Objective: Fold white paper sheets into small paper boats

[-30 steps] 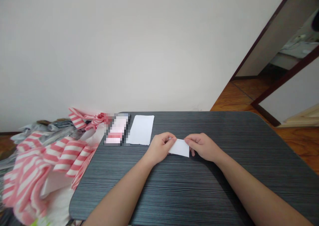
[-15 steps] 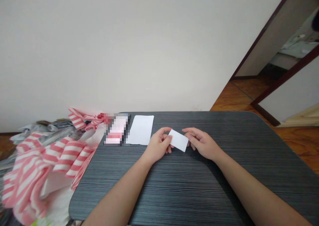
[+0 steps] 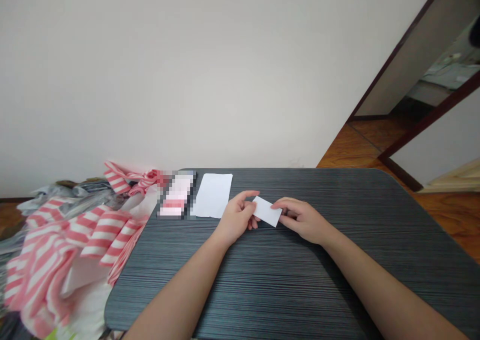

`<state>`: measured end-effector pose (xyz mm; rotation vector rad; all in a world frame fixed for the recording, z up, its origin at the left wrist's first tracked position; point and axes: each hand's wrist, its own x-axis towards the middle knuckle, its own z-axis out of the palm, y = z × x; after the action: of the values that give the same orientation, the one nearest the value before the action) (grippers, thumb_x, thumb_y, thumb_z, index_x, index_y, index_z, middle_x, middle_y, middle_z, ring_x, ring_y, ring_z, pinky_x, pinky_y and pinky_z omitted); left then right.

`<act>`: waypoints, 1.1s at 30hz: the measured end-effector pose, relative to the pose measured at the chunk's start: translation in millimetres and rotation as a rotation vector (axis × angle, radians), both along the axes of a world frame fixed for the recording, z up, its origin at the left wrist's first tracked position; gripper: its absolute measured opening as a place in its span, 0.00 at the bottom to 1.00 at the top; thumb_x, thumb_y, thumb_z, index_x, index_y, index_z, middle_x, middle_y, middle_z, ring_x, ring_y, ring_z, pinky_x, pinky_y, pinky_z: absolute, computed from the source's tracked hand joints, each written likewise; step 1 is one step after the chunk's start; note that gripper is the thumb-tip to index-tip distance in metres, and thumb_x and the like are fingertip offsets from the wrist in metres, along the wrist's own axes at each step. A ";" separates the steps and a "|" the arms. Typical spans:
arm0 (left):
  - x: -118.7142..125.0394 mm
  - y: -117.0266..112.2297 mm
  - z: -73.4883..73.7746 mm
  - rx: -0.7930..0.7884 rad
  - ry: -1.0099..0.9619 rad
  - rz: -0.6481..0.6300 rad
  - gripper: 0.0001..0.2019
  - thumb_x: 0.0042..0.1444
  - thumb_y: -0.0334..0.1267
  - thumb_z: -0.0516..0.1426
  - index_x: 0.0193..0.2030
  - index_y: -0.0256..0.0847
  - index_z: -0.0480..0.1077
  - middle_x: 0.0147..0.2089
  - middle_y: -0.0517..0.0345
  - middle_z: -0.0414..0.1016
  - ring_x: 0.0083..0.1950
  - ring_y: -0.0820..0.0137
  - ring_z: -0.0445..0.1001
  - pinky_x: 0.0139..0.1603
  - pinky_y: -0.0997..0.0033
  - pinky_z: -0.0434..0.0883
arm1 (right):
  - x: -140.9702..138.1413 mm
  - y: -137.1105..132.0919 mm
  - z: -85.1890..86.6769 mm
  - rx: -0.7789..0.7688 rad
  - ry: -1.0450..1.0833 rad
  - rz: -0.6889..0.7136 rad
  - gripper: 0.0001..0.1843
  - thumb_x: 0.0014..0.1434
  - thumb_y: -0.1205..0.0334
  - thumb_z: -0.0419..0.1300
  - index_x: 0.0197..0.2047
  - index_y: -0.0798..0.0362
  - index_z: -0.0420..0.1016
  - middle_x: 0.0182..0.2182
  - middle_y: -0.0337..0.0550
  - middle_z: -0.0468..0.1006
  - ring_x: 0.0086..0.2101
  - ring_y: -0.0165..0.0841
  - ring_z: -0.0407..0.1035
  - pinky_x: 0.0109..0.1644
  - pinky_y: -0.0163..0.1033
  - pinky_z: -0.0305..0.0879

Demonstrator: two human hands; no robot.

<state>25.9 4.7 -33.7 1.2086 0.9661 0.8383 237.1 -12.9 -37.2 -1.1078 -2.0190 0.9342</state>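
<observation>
Between my two hands is a small white card (image 3: 267, 211), held tilted above the dark table (image 3: 262, 280). My left hand (image 3: 239, 215) pinches its left end, thumb on top and the index finger stretched along the far side. At the right end, my right hand (image 3: 300, 217) grips the card, with a fingertip lying on its upper face. Whether the card is folded or a single piece I cannot tell. A larger white sheet of paper (image 3: 213, 195) lies flat just beyond my left hand.
Left of the sheet lies a pixelated phone-like item (image 3: 178, 195). Red-and-white striped cloth (image 3: 101, 230) is heaped with other fabric and plastic beside the table's left edge. A pale wall (image 3: 225, 80) rises behind, and a doorway with wooden floor (image 3: 348, 145) is at right.
My right hand has shifted slightly left, and its finger has come over the card's right end. The card has moved a little left; my left hand stays nearly in place.
</observation>
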 end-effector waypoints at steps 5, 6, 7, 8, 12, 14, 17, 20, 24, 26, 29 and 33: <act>1.7 -0.2 -1.1 -0.016 -0.089 -0.017 0.20 0.59 0.48 0.49 0.50 0.35 0.63 0.24 0.60 0.70 0.20 0.75 0.69 0.18 0.78 0.62 | 1.9 0.6 5.0 0.014 -0.062 -0.074 0.11 0.62 0.61 0.53 0.40 0.51 0.76 0.28 0.41 0.77 0.30 0.32 0.69 0.35 0.35 0.62; 2.0 -0.5 -0.9 -0.010 -0.102 -0.021 0.20 0.59 0.50 0.49 0.50 0.35 0.63 0.25 0.59 0.70 0.20 0.75 0.69 0.18 0.78 0.62 | 2.4 0.7 4.9 -0.010 -0.072 -0.102 0.12 0.62 0.60 0.52 0.40 0.51 0.76 0.25 0.40 0.77 0.27 0.31 0.69 0.33 0.35 0.61; 2.2 -0.9 -0.7 0.000 -0.100 -0.021 0.21 0.59 0.50 0.49 0.50 0.35 0.62 0.25 0.59 0.70 0.21 0.75 0.69 0.19 0.78 0.62 | 2.9 0.8 4.1 -0.039 -0.075 -0.130 0.13 0.63 0.59 0.51 0.39 0.52 0.76 0.23 0.39 0.76 0.25 0.31 0.68 0.31 0.35 0.61; 2.2 -1.3 -0.5 0.013 -0.081 -0.019 0.21 0.59 0.51 0.49 0.50 0.36 0.62 0.25 0.60 0.70 0.20 0.75 0.69 0.19 0.78 0.62 | 3.1 0.9 2.7 -0.071 -0.068 -0.152 0.13 0.63 0.58 0.51 0.40 0.52 0.75 0.22 0.39 0.76 0.24 0.31 0.68 0.30 0.35 0.60; 1.1 -2.7 -0.3 0.112 0.099 -0.037 0.17 0.56 0.49 0.53 0.43 0.37 0.66 0.19 0.65 0.66 0.18 0.77 0.64 0.19 0.79 0.60 | 2.0 0.4 -4.0 -0.193 0.090 -0.167 0.12 0.63 0.57 0.51 0.45 0.54 0.70 0.22 0.39 0.77 0.24 0.32 0.71 0.31 0.35 0.62; 0.0 -3.0 -0.9 0.167 0.173 -0.046 0.15 0.57 0.48 0.53 0.33 0.37 0.67 0.17 0.64 0.65 0.19 0.77 0.62 0.21 0.78 0.60 | 0.8 -0.5 -5.6 -0.252 0.166 -0.135 0.12 0.62 0.58 0.52 0.46 0.54 0.66 0.22 0.39 0.77 0.24 0.32 0.71 0.28 0.34 0.61; -1.6 -3.3 -2.4 0.194 0.195 -0.041 0.15 0.58 0.48 0.52 0.28 0.37 0.64 0.20 0.62 0.68 0.21 0.77 0.64 0.23 0.78 0.62 | 0.1 -1.7 -6.0 -0.297 0.222 -0.086 0.09 0.62 0.57 0.53 0.42 0.54 0.65 0.22 0.39 0.77 0.23 0.30 0.70 0.25 0.32 0.58; -2.0 -3.5 -3.4 0.160 0.171 -0.083 0.14 0.59 0.47 0.50 0.32 0.37 0.64 0.21 0.61 0.70 0.20 0.77 0.65 0.22 0.78 0.62 | 1.0 -1.2 -6.7 -0.277 0.222 -0.136 0.09 0.62 0.56 0.52 0.37 0.53 0.64 0.20 0.37 0.74 0.19 0.27 0.64 0.23 0.32 0.56; 0.7 -3.5 -3.7 0.105 0.086 -0.096 0.13 0.60 0.47 0.49 0.35 0.37 0.62 0.30 0.56 0.74 0.20 0.77 0.68 0.19 0.79 0.62 | 2.2 0.2 -8.4 -0.292 0.223 -0.157 0.09 0.60 0.56 0.55 0.34 0.53 0.64 0.20 0.36 0.73 0.18 0.25 0.62 0.22 0.31 0.55; 2.7 -2.9 -4.4 0.077 0.036 -0.070 0.13 0.60 0.48 0.49 0.37 0.38 0.61 0.31 0.55 0.75 0.20 0.76 0.69 0.17 0.79 0.61 | 2.2 -0.2 -7.8 -0.327 0.210 -0.106 0.10 0.60 0.56 0.55 0.32 0.54 0.65 0.23 0.39 0.75 0.18 0.25 0.63 0.22 0.31 0.57; 4.3 -1.7 -5.7 0.061 -0.001 -0.038 0.13 0.59 0.48 0.50 0.38 0.39 0.60 0.25 0.60 0.72 0.19 0.76 0.68 0.17 0.79 0.61 | 2.0 -1.8 -4.9 -0.360 0.161 -0.023 0.10 0.59 0.57 0.56 0.31 0.55 0.67 0.25 0.41 0.77 0.19 0.26 0.65 0.24 0.32 0.60; 3.2 -0.7 -5.3 0.056 -0.028 -0.026 0.14 0.57 0.47 0.53 0.41 0.38 0.61 0.22 0.63 0.70 0.19 0.76 0.68 0.18 0.80 0.61 | 1.8 -3.3 -0.7 -0.363 0.111 0.017 0.11 0.60 0.57 0.56 0.29 0.55 0.69 0.25 0.42 0.77 0.20 0.27 0.66 0.27 0.33 0.62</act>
<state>29.1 4.1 -39.0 1.2511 0.9076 0.8645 238.9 -16.2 -37.9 -1.1967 -1.8144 1.3794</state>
